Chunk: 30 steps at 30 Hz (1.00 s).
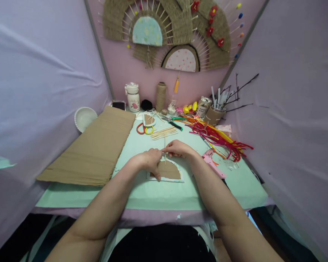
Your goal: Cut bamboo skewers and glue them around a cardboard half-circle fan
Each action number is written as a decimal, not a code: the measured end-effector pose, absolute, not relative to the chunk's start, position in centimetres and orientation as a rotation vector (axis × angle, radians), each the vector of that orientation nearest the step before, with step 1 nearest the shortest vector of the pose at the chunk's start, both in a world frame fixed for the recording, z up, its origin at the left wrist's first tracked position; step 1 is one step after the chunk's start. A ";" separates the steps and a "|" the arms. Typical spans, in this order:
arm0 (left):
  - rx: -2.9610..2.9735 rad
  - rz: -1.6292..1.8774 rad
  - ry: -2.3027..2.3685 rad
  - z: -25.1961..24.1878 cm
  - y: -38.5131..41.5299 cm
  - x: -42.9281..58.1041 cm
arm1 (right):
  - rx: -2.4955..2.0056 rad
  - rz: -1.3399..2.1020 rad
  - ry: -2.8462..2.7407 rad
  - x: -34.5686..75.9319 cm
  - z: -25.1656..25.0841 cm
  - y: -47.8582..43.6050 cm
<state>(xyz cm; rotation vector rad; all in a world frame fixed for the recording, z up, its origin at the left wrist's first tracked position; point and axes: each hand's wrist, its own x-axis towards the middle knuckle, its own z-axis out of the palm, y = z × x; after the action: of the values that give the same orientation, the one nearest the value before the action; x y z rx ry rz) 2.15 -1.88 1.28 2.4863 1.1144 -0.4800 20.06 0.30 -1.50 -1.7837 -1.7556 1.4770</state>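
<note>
A half-round piece of cardboard (169, 171) with a pale fabric edge lies on the table in front of me, its straight side toward me. My left hand (153, 162) rests on its left part, the thumb on the cardboard and the fingers reaching to its curved top. My right hand (177, 148) pinches a thin wooden stick (165, 157) that stands out from the curved edge, its lower end over the cardboard. The fingertips of both hands meet near the stick. Just beyond lies a row of several loose wooden sticks (164, 133).
A large cardboard sheet (98, 149) covers the table's left side. Scissors (144, 128) and green-handled pliers (175, 124) lie behind the sticks. To the right are a pink glue gun (213, 163) and a heap of pipe cleaners (221, 140). A white bottle (132, 97) and twine spool (161, 96) stand behind.
</note>
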 end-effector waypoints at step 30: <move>2.515 -0.471 1.094 1.0 -1.7 2.0 | -1.613 1.586 -1.918 20.3 -2.1 0.6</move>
<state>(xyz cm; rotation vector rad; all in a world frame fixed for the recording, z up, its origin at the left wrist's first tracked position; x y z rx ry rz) 2.00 -1.74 0.97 2.5154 1.0941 -0.4707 20.33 0.62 -2.08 -1.6133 -1.9180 1.5855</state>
